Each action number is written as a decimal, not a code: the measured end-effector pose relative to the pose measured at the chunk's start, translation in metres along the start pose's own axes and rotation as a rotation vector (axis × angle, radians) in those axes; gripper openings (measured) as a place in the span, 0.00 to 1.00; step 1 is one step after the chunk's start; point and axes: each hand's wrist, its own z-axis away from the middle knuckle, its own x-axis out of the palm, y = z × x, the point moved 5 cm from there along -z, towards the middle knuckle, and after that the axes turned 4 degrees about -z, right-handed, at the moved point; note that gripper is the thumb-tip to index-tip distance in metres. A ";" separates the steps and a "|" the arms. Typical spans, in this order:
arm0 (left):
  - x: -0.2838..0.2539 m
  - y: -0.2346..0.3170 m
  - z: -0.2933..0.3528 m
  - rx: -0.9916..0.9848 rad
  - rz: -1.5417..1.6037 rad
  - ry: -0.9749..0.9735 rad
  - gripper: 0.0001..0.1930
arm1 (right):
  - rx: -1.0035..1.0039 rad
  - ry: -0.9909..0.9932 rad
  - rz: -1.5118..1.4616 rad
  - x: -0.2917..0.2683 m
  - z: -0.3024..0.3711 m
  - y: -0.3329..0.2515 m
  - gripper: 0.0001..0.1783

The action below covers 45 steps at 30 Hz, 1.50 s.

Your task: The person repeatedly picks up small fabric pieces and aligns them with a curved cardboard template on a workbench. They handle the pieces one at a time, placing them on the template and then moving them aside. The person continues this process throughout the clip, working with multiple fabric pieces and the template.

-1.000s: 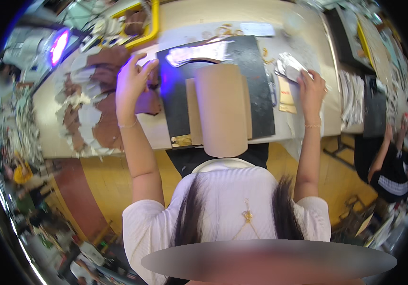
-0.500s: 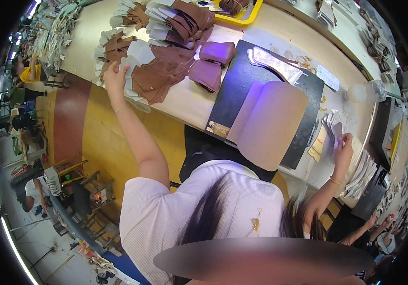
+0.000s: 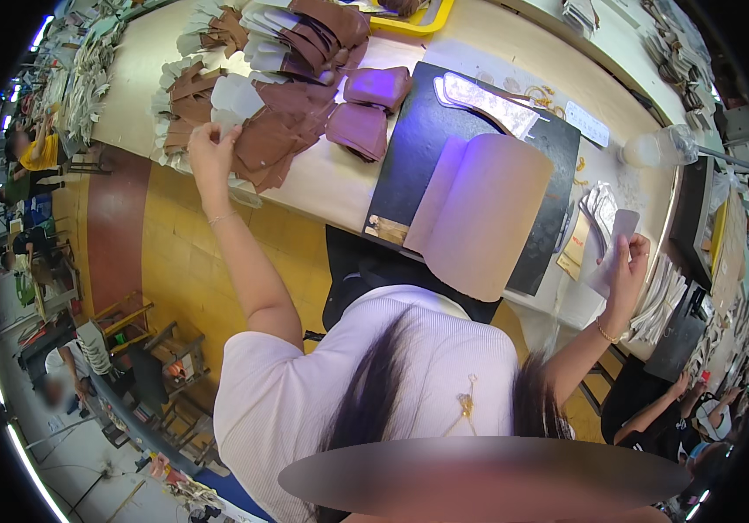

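My left hand [image 3: 211, 161] is at the near edge of a fanned stack of brown leather pieces [image 3: 274, 144]. Its thumb and fingers are closed on a leather piece with a whitish end [image 3: 237, 99]. Far to the right, my right hand [image 3: 627, 272] pinches a pale, rounded strip [image 3: 623, 225] and holds it upright. Beside it on the table lies a pile of similar pale strips [image 3: 599, 209]. Between my hands a curved tan sheet [image 3: 492, 213] drapes over a black board [image 3: 396, 166] and hangs past the table edge toward my lap.
Two bundles of brown pieces [image 3: 357, 131] lie left of the board, and more leather piles [image 3: 309, 39] lie behind. Silvery cut pieces [image 3: 488, 100] rest on the board. A clear plastic bottle [image 3: 657, 146] and a yellow tray [image 3: 431, 19] stand farther back. Other people work at the sides.
My right hand has lifted a pale strip up from beside the pile. My left hand has shifted slightly nearer, its fingers closing at the leather piece. The whole view has shifted a little.
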 end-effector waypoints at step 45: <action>0.037 0.253 0.180 -0.145 1.005 -1.491 0.18 | -0.032 -0.152 -0.285 0.051 0.054 -0.108 0.07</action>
